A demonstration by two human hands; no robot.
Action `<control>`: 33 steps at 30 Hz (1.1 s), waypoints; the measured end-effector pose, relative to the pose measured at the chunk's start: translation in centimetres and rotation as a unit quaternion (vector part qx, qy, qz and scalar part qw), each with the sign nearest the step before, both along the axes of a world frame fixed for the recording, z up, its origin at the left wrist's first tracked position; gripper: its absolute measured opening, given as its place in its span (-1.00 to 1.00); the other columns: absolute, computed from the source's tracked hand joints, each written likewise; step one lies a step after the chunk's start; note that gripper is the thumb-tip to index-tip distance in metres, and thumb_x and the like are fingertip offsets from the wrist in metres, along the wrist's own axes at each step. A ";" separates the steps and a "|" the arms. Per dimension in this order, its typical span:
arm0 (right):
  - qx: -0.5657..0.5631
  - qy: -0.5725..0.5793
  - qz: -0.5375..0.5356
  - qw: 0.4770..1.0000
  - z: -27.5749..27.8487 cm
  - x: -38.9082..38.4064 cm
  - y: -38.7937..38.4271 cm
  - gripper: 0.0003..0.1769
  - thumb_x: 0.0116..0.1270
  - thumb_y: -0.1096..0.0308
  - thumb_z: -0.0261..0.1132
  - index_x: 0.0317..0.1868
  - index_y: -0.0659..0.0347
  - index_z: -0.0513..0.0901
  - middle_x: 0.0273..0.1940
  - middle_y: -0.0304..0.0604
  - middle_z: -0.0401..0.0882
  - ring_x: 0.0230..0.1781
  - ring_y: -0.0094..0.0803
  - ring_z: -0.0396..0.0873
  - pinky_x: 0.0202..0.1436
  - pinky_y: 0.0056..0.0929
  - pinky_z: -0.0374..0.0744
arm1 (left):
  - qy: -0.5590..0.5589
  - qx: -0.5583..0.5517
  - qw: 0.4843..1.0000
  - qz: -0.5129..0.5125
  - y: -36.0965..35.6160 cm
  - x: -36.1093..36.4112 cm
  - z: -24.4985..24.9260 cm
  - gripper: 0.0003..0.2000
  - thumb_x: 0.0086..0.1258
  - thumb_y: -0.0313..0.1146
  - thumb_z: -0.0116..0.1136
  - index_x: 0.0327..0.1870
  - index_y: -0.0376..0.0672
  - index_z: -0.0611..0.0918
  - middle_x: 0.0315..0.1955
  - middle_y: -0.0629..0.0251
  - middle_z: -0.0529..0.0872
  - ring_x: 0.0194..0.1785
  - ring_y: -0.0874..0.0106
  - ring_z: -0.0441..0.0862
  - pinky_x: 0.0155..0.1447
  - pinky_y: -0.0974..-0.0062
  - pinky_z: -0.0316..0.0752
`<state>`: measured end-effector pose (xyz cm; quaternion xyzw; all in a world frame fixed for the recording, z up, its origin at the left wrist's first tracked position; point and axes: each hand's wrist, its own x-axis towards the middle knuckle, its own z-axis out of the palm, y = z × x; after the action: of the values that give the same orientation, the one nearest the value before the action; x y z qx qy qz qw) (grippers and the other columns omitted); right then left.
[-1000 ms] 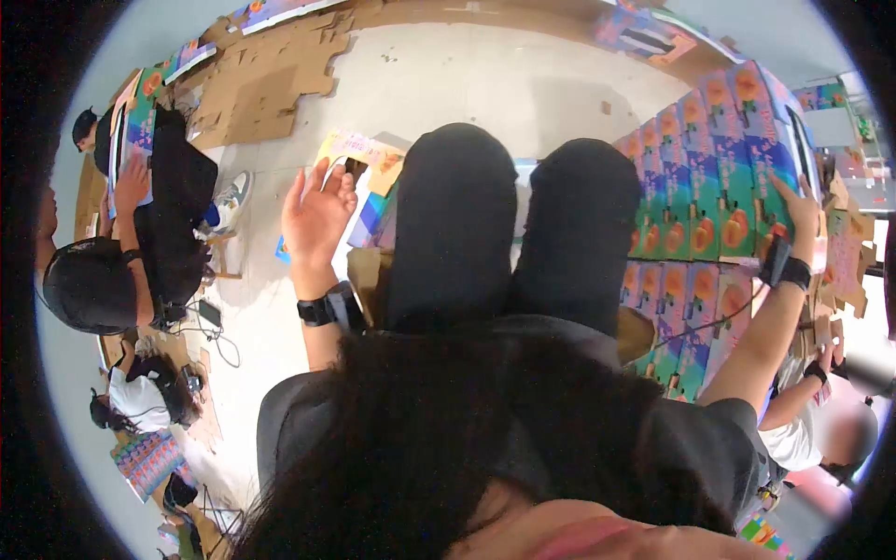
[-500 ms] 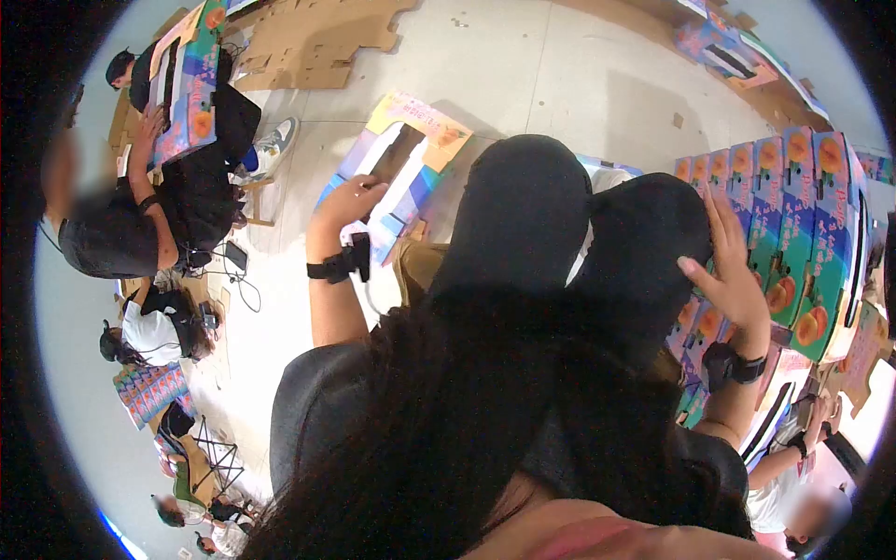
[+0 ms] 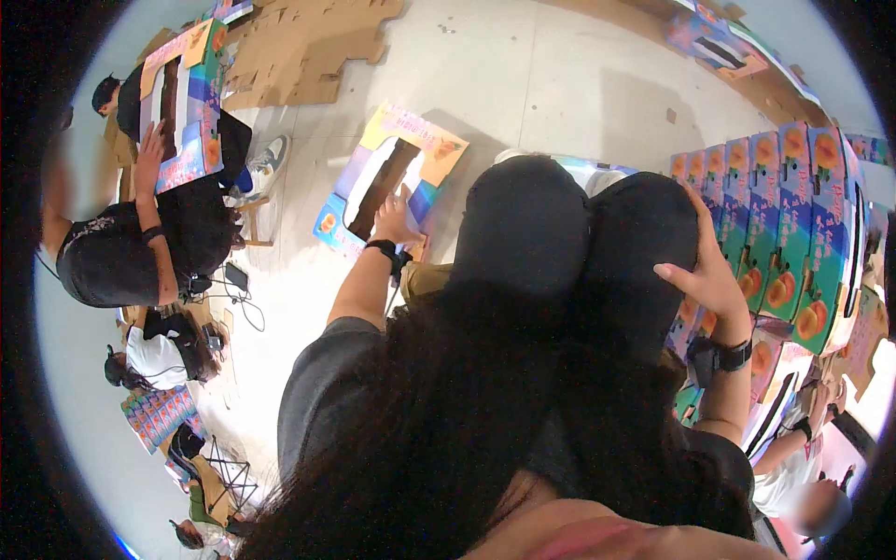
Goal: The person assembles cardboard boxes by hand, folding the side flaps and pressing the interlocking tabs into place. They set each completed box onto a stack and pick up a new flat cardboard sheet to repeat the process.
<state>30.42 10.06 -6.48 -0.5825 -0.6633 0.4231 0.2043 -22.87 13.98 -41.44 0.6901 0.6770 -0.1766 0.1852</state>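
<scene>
A colourful printed box [image 3: 434, 154] with a long dark slot in its top stands on the floor left of my knees. My left hand [image 3: 396, 222] is at the slot's near end, its fingers at the slot edge and its thumb side toward me; the lower fingers are partly hidden. My right hand [image 3: 711, 271] rests on the side of my right knee [image 3: 644, 238], holding nothing, with thumb and fingers apart. Right beside that knee stands a row of the same printed boxes [image 3: 784, 219].
On the left, a seated person [image 3: 117, 243] has a hand on a similar box [image 3: 201, 112]. Flattened cardboard [image 3: 299, 56] lies on the floor at the upper left. Another person's hands [image 3: 826, 401] show at the lower right. Cables [image 3: 245, 299] lie on the floor.
My left hand has moved right and down across the box, from its left side to the slot's right edge. My right hand has shifted slightly left along the knee.
</scene>
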 end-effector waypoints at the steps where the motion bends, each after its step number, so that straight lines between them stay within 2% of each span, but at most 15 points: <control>1: -0.002 0.008 -0.005 1.000 0.0 -0.1 0.0 0.27 0.05 0.16 0.65 0.62 0.32 0.03 0.50 0.15 0.22 0.55 -0.07 0.21 0.61 -0.20 0.17 | 0.038 0.015 0.999 0.009 -0.3 0.4 0.0 0.47 -0.17 0.13 0.66 0.68 0.04 -0.26 0.47 -0.08 0.30 0.50 -0.05 0.35 0.54 -0.15 0.21; 2: -0.003 0.021 -0.009 1.000 0.0 -0.2 0.0 0.26 0.05 0.17 0.64 0.62 0.32 0.04 0.50 0.15 0.23 0.55 -0.08 0.21 0.61 -0.20 0.17 | 0.055 0.024 0.998 0.018 -0.3 0.7 0.1 0.47 -0.15 0.11 0.66 0.68 0.08 -0.28 0.36 -0.01 0.41 0.44 0.02 0.42 0.51 -0.20 0.23; 7: 0.003 0.053 -0.022 0.998 -0.1 -0.6 0.0 0.22 0.06 0.17 0.64 0.60 0.31 0.07 0.49 0.12 0.24 0.54 -0.09 0.22 0.61 -0.20 0.18 | -0.013 0.017 0.992 0.123 -0.1 1.6 2.4 0.36 -0.16 0.01 0.67 0.67 0.06 -0.09 0.29 0.01 0.47 0.34 0.03 0.48 0.38 -0.07 0.35; 10: 0.040 0.025 -0.014 0.999 -0.7 -0.3 -0.1 0.20 0.07 0.17 0.63 0.59 0.31 0.10 0.49 0.13 0.24 0.53 -0.08 0.23 0.60 -0.20 0.19 | -0.160 0.176 0.968 0.078 0.1 0.6 3.3 0.27 -0.20 -0.04 0.66 0.60 -0.04 0.06 0.21 -0.06 0.51 0.26 -0.04 0.51 0.32 -0.04 0.38; 11: 0.045 0.023 -0.016 0.999 -0.7 -0.3 0.0 0.19 0.07 0.17 0.63 0.59 0.31 0.11 0.49 0.13 0.24 0.54 -0.07 0.23 0.60 -0.19 0.19 | -0.235 0.233 0.940 0.081 0.7 1.2 5.0 0.09 -0.23 -0.06 0.64 0.42 -0.13 0.23 0.12 -0.11 0.55 0.22 -0.11 0.52 0.30 0.00 0.40; 16: 0.070 0.015 -0.018 0.997 -1.2 -0.2 0.1 0.17 0.10 0.12 0.61 0.59 0.33 0.13 0.49 0.15 0.24 0.55 -0.05 0.23 0.60 -0.17 0.19 | -0.363 0.222 0.900 0.094 3.8 3.3 16.3 -0.10 -0.22 -0.11 0.64 0.15 -0.15 0.28 -0.03 -0.09 0.58 0.09 -0.04 0.57 0.24 0.11 0.44; 18: 0.078 0.012 -0.016 0.997 -0.8 -0.5 -0.1 0.19 0.09 0.06 0.61 0.60 0.31 0.14 0.51 0.18 0.23 0.56 0.01 0.20 0.61 -0.12 0.18 | -0.435 0.253 0.864 0.032 4.7 3.6 20.7 -0.12 -0.18 -0.16 0.66 0.13 -0.15 0.27 0.00 0.02 0.49 0.12 0.13 0.50 0.31 0.23 0.38; 20: 0.139 -0.063 -0.012 0.988 -0.7 -0.3 -0.6 0.20 0.09 0.00 0.61 0.60 0.28 0.14 0.52 0.20 0.22 0.57 0.07 0.17 0.61 -0.05 0.17 | -0.473 0.246 0.846 -0.020 5.2 4.7 26.2 -0.14 -0.11 -0.24 0.68 0.10 -0.11 0.20 0.28 -0.04 0.34 0.40 0.21 0.28 0.49 0.25 0.18; 22: 0.243 -0.207 -0.005 0.948 -0.9 0.2 -1.4 0.22 0.09 -0.06 0.61 0.61 0.24 0.14 0.53 0.23 0.21 0.58 0.13 0.15 0.61 0.04 0.16 | -0.492 0.323 0.801 -0.110 5.2 6.8 31.1 -0.17 -0.07 -0.31 0.66 0.11 -0.10 0.21 0.30 -0.02 0.32 0.44 0.18 0.27 0.55 0.22 0.12; 25: 0.441 -0.286 -0.056 0.849 4.6 -2.4 -2.6 0.13 0.09 -0.12 0.61 0.56 0.14 0.27 0.53 0.23 0.20 0.58 0.20 0.11 0.60 0.12 0.17 | -0.407 0.432 0.779 -0.199 3.3 9.4 38.7 -0.11 -0.12 -0.30 0.66 0.26 -0.17 0.29 0.30 -0.04 0.37 0.38 0.10 0.35 0.48 0.17 0.22; 26: 0.503 -0.287 -0.058 0.813 5.5 -2.9 -3.5 0.06 0.11 -0.12 0.60 0.53 0.12 0.32 0.52 0.22 0.22 0.57 0.21 0.12 0.59 0.12 0.18 | -0.391 0.474 0.759 -0.214 2.5 10.6 40.6 -0.07 -0.17 -0.27 0.65 0.31 -0.21 0.36 0.26 -0.03 0.42 0.29 0.03 0.43 0.38 0.15 0.32; 28: 0.617 -0.288 -0.060 0.729 7.0 -3.6 -5.6 -0.06 0.14 -0.12 0.57 0.46 0.07 0.43 0.50 0.19 0.26 0.57 0.21 0.14 0.58 0.12 0.21 | -0.362 0.523 0.719 -0.281 1.1 12.2 43.4 0.00 -0.21 -0.37 0.58 0.45 -0.16 0.37 0.26 0.01 0.48 0.31 0.00 0.45 0.41 0.08 0.28; 30: 0.685 -0.271 -0.082 0.672 8.6 -5.0 -8.3 -0.35 0.23 -0.06 0.50 0.26 0.03 0.61 0.40 0.06 0.43 0.44 0.15 0.33 0.49 0.04 0.37 | -0.330 0.549 0.697 -0.322 -1.1 14.1 45.1 0.01 -0.22 -0.41 0.53 0.48 -0.12 0.37 0.24 0.04 0.51 0.31 0.01 0.46 0.44 0.07 0.25; 31: 0.698 -0.276 -0.071 0.657 9.5 -5.5 -9.7 -0.43 0.25 -0.02 0.48 0.21 0.01 0.64 0.35 0.02 0.49 0.41 0.11 0.37 0.45 0.00 0.42 | -0.345 0.544 0.686 -0.340 -2.2 15.0 45.6 -0.02 -0.18 -0.46 0.44 0.50 -0.03 0.40 0.23 0.08 0.53 0.31 0.07 0.47 0.48 0.04 0.17; 33: 0.731 -0.257 -0.059 0.629 10.7 -6.3 -12.0 -0.57 0.23 0.08 0.47 0.08 0.00 0.70 0.24 -0.07 0.59 0.33 0.03 0.46 0.36 -0.05 0.50 | -0.293 0.529 0.704 -0.372 -4.6 16.7 45.9 0.01 -0.17 -0.44 0.46 0.51 -0.08 0.32 0.34 0.04 0.52 0.34 0.07 0.48 0.51 0.01 0.13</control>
<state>24.12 -1.90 4.17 -0.3648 -0.7451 -0.3804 0.4088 -6.19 9.40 4.42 0.8873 0.2597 0.3670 -0.1023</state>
